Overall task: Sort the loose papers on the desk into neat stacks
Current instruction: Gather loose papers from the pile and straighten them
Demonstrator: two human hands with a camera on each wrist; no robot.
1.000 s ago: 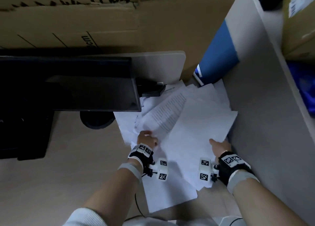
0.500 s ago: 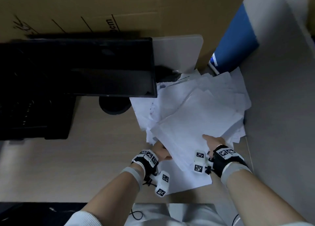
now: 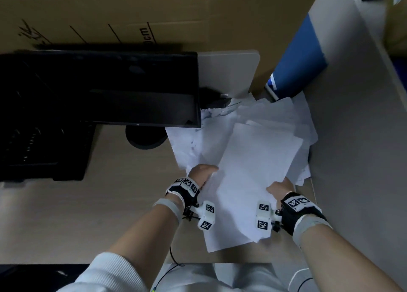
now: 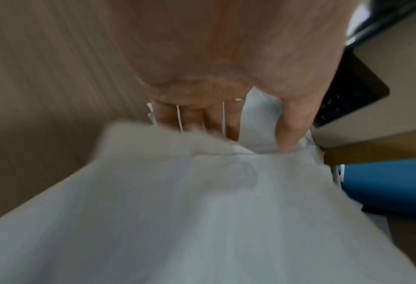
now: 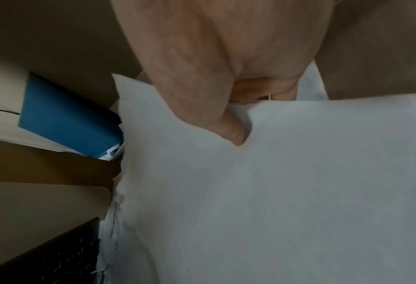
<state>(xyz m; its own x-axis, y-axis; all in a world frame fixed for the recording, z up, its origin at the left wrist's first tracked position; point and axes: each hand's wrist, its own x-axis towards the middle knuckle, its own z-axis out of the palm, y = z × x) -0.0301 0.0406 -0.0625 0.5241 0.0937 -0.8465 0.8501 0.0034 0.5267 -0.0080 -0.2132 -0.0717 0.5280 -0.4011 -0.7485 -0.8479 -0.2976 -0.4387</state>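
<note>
A cardboard sheet (image 3: 114, 16) stands behind a light wooden desk (image 3: 66, 203), where a dark monitor (image 3: 99, 87) on its round base (image 3: 146, 140) sits beside a keyboard (image 3: 44, 151) at the left. A grey partition (image 3: 356, 159) closes the right side, with a blue folder (image 3: 301, 65) leaning in the corner. The loose papers (image 3: 275, 120) lie fanned between the monitor and the partition, much as half a second ago — but the gathered bundle of sheets (image 3: 253, 170) now sits squarer to the person, its near end over the desk's front edge, where a moment earlier it lay more skewed.

The left hand (image 3: 201, 174) has moved up from the bundle's near corner to its left edge; the left wrist view shows its fingers (image 4: 216, 119) threaded between sheets and the thumb (image 4: 292, 123) pressing on top, pinching the paper. The right hand (image 3: 280, 187) keeps its grip on the right edge — the thumb (image 5: 228, 128) lies on the top sheet, the fingers curled under it.
</note>
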